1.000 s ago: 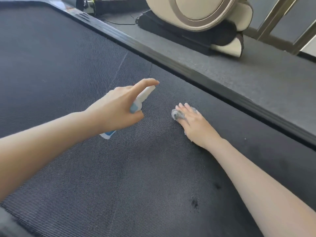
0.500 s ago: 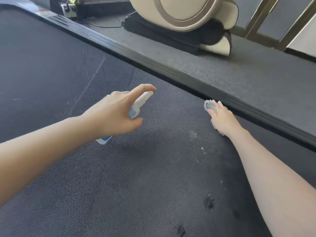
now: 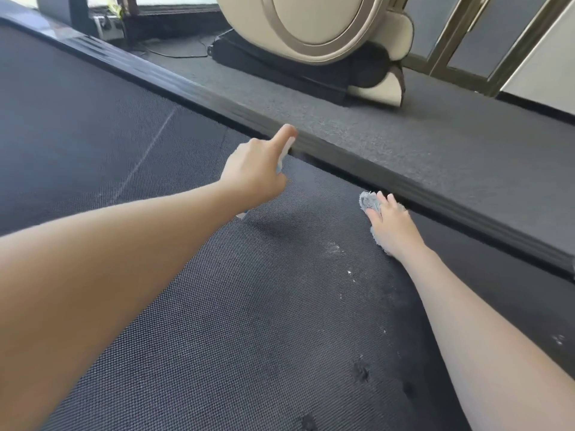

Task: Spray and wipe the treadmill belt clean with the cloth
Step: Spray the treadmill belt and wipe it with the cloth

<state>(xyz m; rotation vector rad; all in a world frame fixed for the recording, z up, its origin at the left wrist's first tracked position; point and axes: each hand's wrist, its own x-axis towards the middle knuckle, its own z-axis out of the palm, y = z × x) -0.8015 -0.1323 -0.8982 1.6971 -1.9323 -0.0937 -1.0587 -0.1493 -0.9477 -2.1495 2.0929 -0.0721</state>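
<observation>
Grips the bottle (image 3: 288,148) in the left hand (image 3: 253,174), at 12 o'clock of the frame's middle, above the belt (image 3: 202,321). Curls the fingers round it and lays the forefinger straight along its white top, pointing to 1 o'clock at the rail (image 3: 342,160). Shows little of the bottle: white top, a blue patch by the palm, the base at 7 o'clock of the hand. Presses the cloth (image 3: 368,200) onto the belt under the right hand (image 3: 392,227), at 4 o'clock of the left hand, fingers straight and close together, tips just beside the rail. Shows grey fluff at 10 o'clock of those fingers. Shows white specks (image 3: 350,272) at 7 o'clock of the right hand and dark spots (image 3: 361,373) at 6 o'clock of them. Shows a cream machine (image 3: 311,26) at 12 o'clock, beyond the rail.
</observation>
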